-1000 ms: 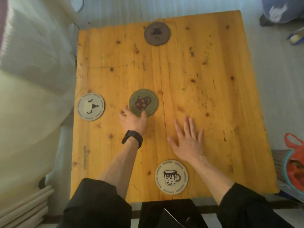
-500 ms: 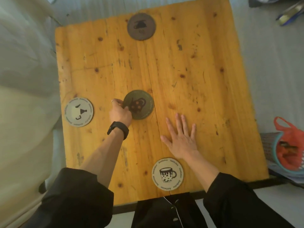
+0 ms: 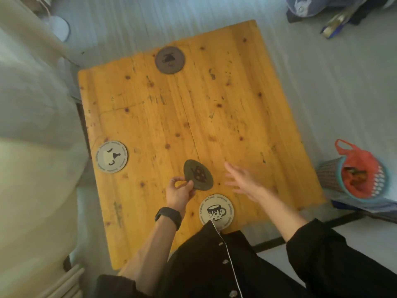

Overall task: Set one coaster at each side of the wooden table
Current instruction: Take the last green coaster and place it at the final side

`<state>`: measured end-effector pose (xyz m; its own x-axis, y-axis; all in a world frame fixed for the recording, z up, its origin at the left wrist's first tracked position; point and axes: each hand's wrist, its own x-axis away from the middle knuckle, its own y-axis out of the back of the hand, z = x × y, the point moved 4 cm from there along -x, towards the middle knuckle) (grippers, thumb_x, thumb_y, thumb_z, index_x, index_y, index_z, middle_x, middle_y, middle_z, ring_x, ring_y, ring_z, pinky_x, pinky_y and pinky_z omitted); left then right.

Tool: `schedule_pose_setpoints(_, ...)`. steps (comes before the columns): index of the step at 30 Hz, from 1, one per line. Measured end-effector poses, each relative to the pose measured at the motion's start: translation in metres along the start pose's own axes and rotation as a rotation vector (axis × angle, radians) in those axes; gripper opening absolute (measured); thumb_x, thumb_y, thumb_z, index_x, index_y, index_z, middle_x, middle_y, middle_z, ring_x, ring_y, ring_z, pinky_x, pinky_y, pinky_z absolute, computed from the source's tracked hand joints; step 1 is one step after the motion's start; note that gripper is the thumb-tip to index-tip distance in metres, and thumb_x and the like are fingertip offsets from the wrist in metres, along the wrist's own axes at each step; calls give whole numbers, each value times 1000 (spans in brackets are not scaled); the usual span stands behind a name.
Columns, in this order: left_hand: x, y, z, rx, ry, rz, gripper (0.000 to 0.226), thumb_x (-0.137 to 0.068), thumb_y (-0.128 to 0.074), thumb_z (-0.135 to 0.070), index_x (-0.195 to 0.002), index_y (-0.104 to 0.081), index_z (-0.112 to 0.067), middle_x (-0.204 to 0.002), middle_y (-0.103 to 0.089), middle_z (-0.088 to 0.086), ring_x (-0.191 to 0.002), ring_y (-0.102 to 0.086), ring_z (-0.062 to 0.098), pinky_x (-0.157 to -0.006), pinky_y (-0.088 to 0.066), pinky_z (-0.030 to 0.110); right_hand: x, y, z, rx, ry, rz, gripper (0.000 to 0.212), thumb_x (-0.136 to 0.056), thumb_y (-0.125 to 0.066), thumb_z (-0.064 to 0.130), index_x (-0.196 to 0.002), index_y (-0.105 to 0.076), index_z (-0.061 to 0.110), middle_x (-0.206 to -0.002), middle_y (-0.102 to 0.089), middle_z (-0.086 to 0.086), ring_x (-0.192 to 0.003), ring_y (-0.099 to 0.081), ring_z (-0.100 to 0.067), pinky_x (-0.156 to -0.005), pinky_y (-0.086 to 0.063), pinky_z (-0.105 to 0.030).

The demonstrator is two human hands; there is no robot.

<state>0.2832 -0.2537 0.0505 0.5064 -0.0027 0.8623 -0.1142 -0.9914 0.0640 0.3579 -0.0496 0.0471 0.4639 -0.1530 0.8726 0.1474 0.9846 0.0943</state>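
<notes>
My left hand [image 3: 179, 191] pinches the edge of a dark green coaster with a teapot print [image 3: 198, 177], held tilted above the wooden table [image 3: 236, 117]. My right hand [image 3: 242, 179] hovers open just right of it, fingers spread. A grey-brown coaster [image 3: 170, 60] lies at the far edge. A cream coaster with a face-like print [image 3: 111, 157] lies at the left edge. A cream coaster with a cup print [image 3: 216, 210] lies at the near edge, partly covered by my dark clothing.
A pale bed or sofa [image 3: 32, 147] borders the table's left side. A basket with a red bag [image 3: 361, 171] stands on the floor at the right. Bags and items [image 3: 335, 14] lie on the floor at the far right.
My left hand has lifted the dark green coaster off the table and tilted it. My right hand has risen from the tabletop. The camera view has shifted back.
</notes>
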Motion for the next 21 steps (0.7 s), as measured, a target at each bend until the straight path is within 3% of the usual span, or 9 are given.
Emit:
schedule_pose_setpoints(2,18,-8,15,15,26,61,24,-89,-64,1,-94,-47,-16,-95,-67,21,-63,-58,20,-58,-52,30,27,-1,-26,-214,-74,-6,86,-86,-47,73,-154,-34,22,-149,-52,-8,-101,-64,-13,-83,-53,-33)
schedule_pose_setpoints(6,44,-26,39,32,75,191,25,-89,-63,4,-93,-47,-14,-93,-67,19,-60,-60,19,-53,-52,27,71,-16,-76,-448,-170,-5,54,-94,-54,61,-137,-49,30,-125,-68,-4,-101,-68,-16,-81,-54,-34)
schedule_pose_setpoints(8,54,-37,49,-5,97,260,26,-88,-64,5,-95,-47,-12,-91,-69,18,-60,-63,19,-51,-53,26,84,-18,-94,-575,-168,-80,43,-95,-61,48,-127,-61,19,-117,-73,-6,-96,-71,-18,-78,-55,-33)
schedule_pose_setpoints(10,60,-45,59,-104,92,306,26,-88,-63,5,-95,-45,-12,-93,-68,19,-65,-63,20,-54,-53,28,91,-11,-105,-639,-115,-210,36,-97,-65,32,-126,-60,12,-116,-74,-8,-85,-73,-16,-68,-56,-28)
schedule_pose_setpoints(12,62,-52,66,-210,70,326,27,-88,-63,5,-95,-44,-13,-98,-68,19,-73,-64,22,-60,-52,31,97,1,-112,-597,-57,-322,30,-97,-66,21,-125,-56,17,-113,-72,-6,-79,-74,-15,-62,-55,-25)
schedule_pose_setpoints(15,65,-65,70,-358,76,324,32,-85,-67,1,-105,-49,-16,-97,-70,16,-78,-68,24,-61,-51,32,106,21,-118,-479,15,-387,20,-98,-65,19,-110,-56,32,-102,-73,2,-68,-74,-5,-51,-51,-14)
schedule_pose_setpoints(17,69,-79,72,-423,101,352,37,-83,-68,-2,-111,-52,-21,-96,-72,13,-75,-70,22,-58,-50,30,112,36,-124,-418,52,-399,20,-98,-65,21,-105,-55,37,-99,-74,2,-67,-74,-5,-53,-50,-14)
schedule_pose_setpoints(21,74,-120,69,-507,77,383,29,-89,-66,-11,-115,-56,-18,-94,-70,11,-69,-68,19,-53,-44,27,119,76,-142,-381,90,-411,21,-97,-66,23,-117,-61,27,-95,-77,3,-70,-74,-7,-59,-50,-18)
